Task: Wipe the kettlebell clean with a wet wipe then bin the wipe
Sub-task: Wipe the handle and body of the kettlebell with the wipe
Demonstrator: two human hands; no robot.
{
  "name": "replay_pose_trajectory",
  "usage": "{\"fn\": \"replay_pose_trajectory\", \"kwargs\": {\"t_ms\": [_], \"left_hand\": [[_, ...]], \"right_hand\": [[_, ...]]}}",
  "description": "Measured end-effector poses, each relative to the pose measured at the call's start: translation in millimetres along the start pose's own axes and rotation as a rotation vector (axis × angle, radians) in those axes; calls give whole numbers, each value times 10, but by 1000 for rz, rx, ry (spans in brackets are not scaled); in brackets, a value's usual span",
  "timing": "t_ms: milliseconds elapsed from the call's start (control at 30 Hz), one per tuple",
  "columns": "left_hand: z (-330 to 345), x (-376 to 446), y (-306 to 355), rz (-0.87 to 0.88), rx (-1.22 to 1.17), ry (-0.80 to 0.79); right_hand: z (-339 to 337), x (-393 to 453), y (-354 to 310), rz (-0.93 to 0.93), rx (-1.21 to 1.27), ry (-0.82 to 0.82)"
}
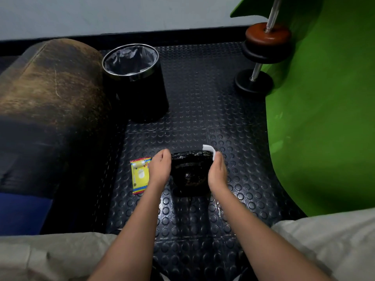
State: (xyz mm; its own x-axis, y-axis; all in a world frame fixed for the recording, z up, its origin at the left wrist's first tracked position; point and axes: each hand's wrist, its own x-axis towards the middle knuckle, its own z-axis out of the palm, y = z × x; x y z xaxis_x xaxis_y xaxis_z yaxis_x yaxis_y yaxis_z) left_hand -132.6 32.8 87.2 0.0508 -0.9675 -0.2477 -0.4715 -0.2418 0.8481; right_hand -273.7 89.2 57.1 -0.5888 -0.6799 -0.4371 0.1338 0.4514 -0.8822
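Note:
A black kettlebell (pixel 190 173) stands on the studded rubber floor between my two hands. My left hand (pixel 160 169) grips the left end of its handle. My right hand (pixel 217 172) is at the right end and holds a white wet wipe (pixel 210 149) against the handle, with a strip of the wipe showing above my fingers. A yellow and red wet wipe packet (pixel 140 175) lies flat on the floor just left of my left hand. A black bin (pixel 135 78) with a steel rim and a grey liner stands open beyond the kettlebell to the left.
A worn brown padded roll (pixel 50 94) fills the left side. A green panel (pixel 324 108) curves along the right. A dumbbell with black and brown plates (pixel 263 51) leans at the back right. My knees in light trousers (pixel 334 240) frame the bottom.

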Motion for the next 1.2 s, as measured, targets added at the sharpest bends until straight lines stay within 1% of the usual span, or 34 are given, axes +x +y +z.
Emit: {"fn": "replay_pose_trajectory", "kwargs": {"t_ms": [33, 67, 100, 167, 200, 233, 300, 367, 433, 500, 633, 700, 767, 800, 867, 967, 1000, 1033, 1100, 1200], "left_hand": [[3, 1, -3, -3, -5, 0], [4, 1, -4, -7, -10, -1], [3, 1, -5, -9, -14, -3], [-2, 3, -10, -10, -13, -3], [-3, 4, -10, -8, -11, -3], [0, 5, -10, -5, -7, -2], [7, 0, -1, -3, -3, 4], [17, 11, -4, -2, -4, 14], [17, 27, -14, 3, -3, 18], [9, 33, -23, 8, 3, 17], [7, 17, -24, 18, -13, 1], [11, 7, -14, 18, -14, -6], [16, 1, -7, 13, -22, -14], [16, -3, -2, 12, -27, -18], [8, -11, 5, 7, -33, -18], [0, -11, 4, -2, -35, -15], [0, -16, 9, -3, -31, -12], [0, -20, 16, -3, -27, -9], [-3, -28, 27, 0, -25, -9], [6, -20, 24, -7, -14, -1]], "right_hand": [[-26, 28, -67, 146, 85, -49], [-65, 49, -138, 233, 126, -102], [-102, 58, -213, 276, 138, -147], [-139, 77, -342, 269, 103, -176], [-130, 73, -396, 222, 54, -164], [-106, 67, -440, 150, -10, -142], [-23, 29, -503, -49, -181, -94], [80, -22, -509, -301, -398, -56], [176, -50, -440, -568, -552, -27], [215, -56, -316, -744, -607, -19], [83, -48, -45, -917, -549, 20], [17, -26, 40, -895, -466, 93], [-31, -34, 90, -795, -386, 158], [-50, -47, 106, -729, -356, 166], [-90, -71, 92, -560, -309, 162], [-110, -54, -43, -218, -209, 166], [-113, -43, -87, -156, -199, 169], [-116, -36, -123, -139, -207, 169], [-89, -45, -177, -196, -248, 164], [14, -118, -216, -422, -339, 156]]}}
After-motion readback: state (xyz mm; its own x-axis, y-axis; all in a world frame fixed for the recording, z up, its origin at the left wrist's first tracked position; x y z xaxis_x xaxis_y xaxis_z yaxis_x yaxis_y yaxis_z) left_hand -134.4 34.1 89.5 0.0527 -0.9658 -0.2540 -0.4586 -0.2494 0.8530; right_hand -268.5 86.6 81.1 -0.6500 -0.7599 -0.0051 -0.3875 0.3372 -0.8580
